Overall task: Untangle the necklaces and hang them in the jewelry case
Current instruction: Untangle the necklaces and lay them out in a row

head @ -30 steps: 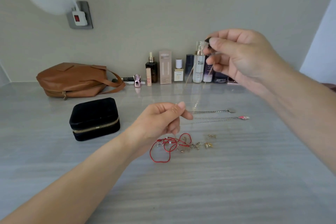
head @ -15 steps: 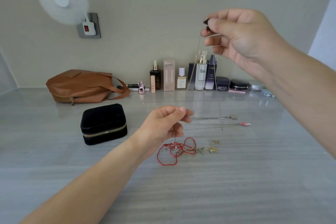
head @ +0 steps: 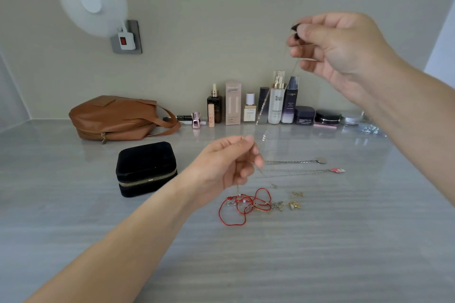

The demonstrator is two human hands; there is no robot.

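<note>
My right hand (head: 339, 49) is raised high at the right and pinches the top of a thin gold chain (head: 264, 103). The chain runs slantwise down to my left hand (head: 226, 165), which pinches its lower part above the table. Under that hand lies a tangle of red cord and gold chains with charms (head: 248, 204). Two silver necklaces lie stretched out beyond it, one with a round pendant (head: 321, 160), one with a pink pendant (head: 338, 170). The black velvet jewelry case (head: 145, 170) stands zipped shut at the left.
A brown leather bag (head: 118, 118) lies at the back left. Several cosmetic bottles, boxes and jars (head: 275, 106) line the back wall. A white fan (head: 91, 0) and a wall socket hang at the upper left. The grey table (head: 320, 253) reaches toward me.
My right hand has gone up with the chain's upper end, drawing the chain longer between my hands. My left hand has stayed above the tangle. The view has tilted down slightly.
</note>
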